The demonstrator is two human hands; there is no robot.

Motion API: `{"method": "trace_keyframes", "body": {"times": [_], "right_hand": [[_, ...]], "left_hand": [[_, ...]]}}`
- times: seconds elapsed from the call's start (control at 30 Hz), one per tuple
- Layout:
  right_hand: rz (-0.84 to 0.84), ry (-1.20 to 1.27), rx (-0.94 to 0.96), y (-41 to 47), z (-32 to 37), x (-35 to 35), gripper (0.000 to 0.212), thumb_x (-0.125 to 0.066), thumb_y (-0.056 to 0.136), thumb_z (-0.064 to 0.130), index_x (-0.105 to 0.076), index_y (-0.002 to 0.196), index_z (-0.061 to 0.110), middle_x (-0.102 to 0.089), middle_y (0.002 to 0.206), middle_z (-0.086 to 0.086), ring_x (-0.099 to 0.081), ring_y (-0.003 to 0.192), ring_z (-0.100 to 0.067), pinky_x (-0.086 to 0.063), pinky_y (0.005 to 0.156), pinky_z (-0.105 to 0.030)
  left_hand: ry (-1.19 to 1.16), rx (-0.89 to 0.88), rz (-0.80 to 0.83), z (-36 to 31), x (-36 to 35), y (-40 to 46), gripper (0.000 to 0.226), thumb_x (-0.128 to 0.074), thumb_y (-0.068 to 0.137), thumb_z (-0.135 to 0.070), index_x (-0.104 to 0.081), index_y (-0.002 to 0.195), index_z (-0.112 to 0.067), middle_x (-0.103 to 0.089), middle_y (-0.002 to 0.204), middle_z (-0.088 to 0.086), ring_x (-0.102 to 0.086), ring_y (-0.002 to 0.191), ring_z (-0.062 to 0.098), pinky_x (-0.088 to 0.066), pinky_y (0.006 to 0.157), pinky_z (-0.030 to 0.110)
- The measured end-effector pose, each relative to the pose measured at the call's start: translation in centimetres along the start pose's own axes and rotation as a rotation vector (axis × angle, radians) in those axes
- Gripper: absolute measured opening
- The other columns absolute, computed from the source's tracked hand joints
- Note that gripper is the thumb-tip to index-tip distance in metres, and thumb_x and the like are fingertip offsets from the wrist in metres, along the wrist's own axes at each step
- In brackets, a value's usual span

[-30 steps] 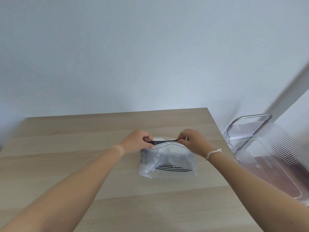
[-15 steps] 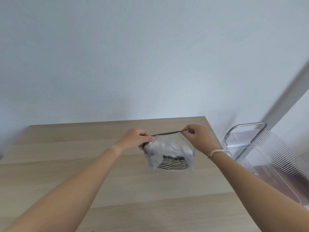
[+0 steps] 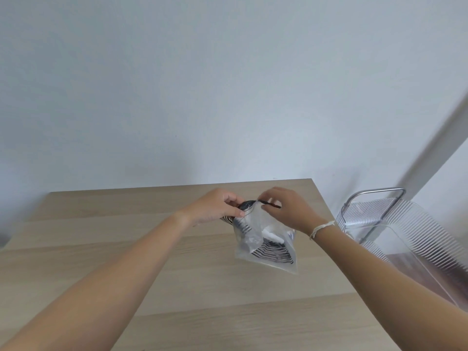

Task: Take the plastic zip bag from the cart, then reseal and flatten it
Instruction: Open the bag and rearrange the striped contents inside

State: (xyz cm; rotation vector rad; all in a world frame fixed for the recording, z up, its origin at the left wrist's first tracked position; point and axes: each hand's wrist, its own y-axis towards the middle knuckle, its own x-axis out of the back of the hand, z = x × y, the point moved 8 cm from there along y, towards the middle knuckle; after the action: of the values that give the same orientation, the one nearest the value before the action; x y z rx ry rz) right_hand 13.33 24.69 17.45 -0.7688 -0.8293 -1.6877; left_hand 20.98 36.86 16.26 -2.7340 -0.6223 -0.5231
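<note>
Head view: left hand (image 3: 215, 209) and right hand (image 3: 288, 211) each pinch the dark top strip of a clear zip bag (image 3: 266, 245), held upright above the wooden counter (image 3: 126, 249).

The bag (image 3: 266, 239) is clear plastic with a dark zip strip along its top. It hangs upright and slightly tilted, top pinched at both ends, its lower edge at or just above the surface near the far right corner. Inside show black-and-white striped fabric and something white. The cart (image 3: 405, 224) stands past the right edge.
</note>
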Motion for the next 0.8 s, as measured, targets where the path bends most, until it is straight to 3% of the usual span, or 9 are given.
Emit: {"method": "trace_keyframes", "body": {"times": [0.17, 0.27, 0.4, 0.47, 0.53, 0.63, 0.7, 0.8], "right_hand": [[-0.025, 0.002, -0.019, -0.1, -0.3, 0.1, 0.015, -0.055, 0.087, 0.019, -0.069, 0.092, 0.016, -0.063, 0.083, 0.005, -0.051, 0.07, -0.012, -0.037, 0.065, -0.024], [-0.028, 0.044, -0.032, 0.0, 0.0, -0.2, 0.014, -0.053, 0.087, 0.017, -0.067, 0.088, 0.016, -0.059, 0.076, 0.005, -0.049, 0.066, -0.012, -0.038, 0.062, -0.027], [-0.096, 0.122, -0.071, 0.3, -0.1, 0.6, 0.015, -0.053, 0.086, 0.016, -0.06, 0.076, 0.024, -0.052, 0.061, 0.015, -0.046, 0.053, 0.001, -0.03, 0.05, -0.012], [-0.114, 0.166, -0.098, 0.3, -0.5, 1.0, 0.015, -0.053, 0.086, 0.014, -0.064, 0.077, 0.02, -0.051, 0.057, 0.017, -0.046, 0.047, 0.003, -0.033, 0.046, -0.011], [-0.11, 0.202, -0.12, 0.2, -0.9, 1.2, 0.015, -0.053, 0.087, 0.013, -0.065, 0.079, 0.019, -0.055, 0.06, 0.015, -0.046, 0.048, -0.001, -0.037, 0.048, -0.012], [-0.135, 0.359, -0.186, 0.1, -1.7, 1.4, 0.022, -0.054, 0.086, 0.011, -0.062, 0.072, 0.025, -0.06, 0.065, 0.007, -0.048, 0.045, -0.001, -0.045, 0.045, -0.018], [-0.135, 0.445, -0.215, 0.1, -1.8, 1.4, 0.026, -0.053, 0.086, 0.009, -0.061, 0.068, 0.027, -0.06, 0.067, 0.003, -0.046, 0.04, 0.0, -0.044, 0.043, -0.016], [-0.115, 0.47, -0.228, 0.1, -1.7, 1.3, 0.027, -0.053, 0.086, 0.008, -0.06, 0.068, 0.026, -0.06, 0.066, 0.004, -0.047, 0.039, -0.003, -0.043, 0.043, -0.016]], "left_hand": [[0.116, -0.035, -0.244, -0.7, 2.4, -0.2, 0.014, -0.069, 0.076, -0.005, -0.069, 0.08, -0.019, -0.066, 0.069, -0.009, -0.056, 0.051, -0.01, -0.046, 0.053, 0.009], [0.24, -0.097, -0.452, -1.4, 3.7, -0.4, 0.01, -0.067, 0.078, -0.008, -0.068, 0.077, -0.018, -0.061, 0.069, -0.012, -0.054, 0.055, -0.007, -0.04, 0.054, 0.004], [0.257, -0.148, -0.574, -1.7, 3.7, -0.7, 0.004, -0.065, 0.082, -0.02, -0.068, 0.079, -0.018, -0.063, 0.067, -0.011, -0.055, 0.06, -0.004, -0.04, 0.055, 0.002], [0.189, -0.07, -0.516, -0.8, 3.8, -0.5, 0.021, -0.065, 0.082, -0.032, -0.068, 0.067, -0.018, -0.064, 0.057, -0.011, -0.055, 0.052, 0.0, -0.042, 0.052, 0.005], [-0.122, 0.037, -0.297, 0.2, 2.9, -0.3, 0.028, -0.062, 0.084, -0.034, -0.07, 0.061, -0.02, -0.065, 0.053, -0.011, -0.059, 0.055, 0.003, -0.051, 0.055, 0.015], [-0.564, 0.029, 0.013, -0.1, 1.0, -0.4, 0.023, -0.053, 0.086, -0.015, -0.074, 0.077, -0.018, -0.07, 0.068, -0.005, -0.064, 0.065, 0.009, -0.055, 0.064, 0.023], [-0.637, -0.02, 0.083, -0.6, 0.6, -0.5, 0.028, -0.049, 0.085, -0.001, -0.073, 0.086, -0.015, -0.073, 0.078, -0.003, -0.066, 0.072, 0.01, -0.056, 0.07, 0.023], [-0.688, -0.044, 0.061, -0.7, 0.6, -0.6, 0.03, -0.05, 0.084, 0.007, -0.072, 0.085, -0.013, -0.074, 0.081, -0.002, -0.069, 0.077, 0.011, -0.056, 0.072, 0.023]]}}
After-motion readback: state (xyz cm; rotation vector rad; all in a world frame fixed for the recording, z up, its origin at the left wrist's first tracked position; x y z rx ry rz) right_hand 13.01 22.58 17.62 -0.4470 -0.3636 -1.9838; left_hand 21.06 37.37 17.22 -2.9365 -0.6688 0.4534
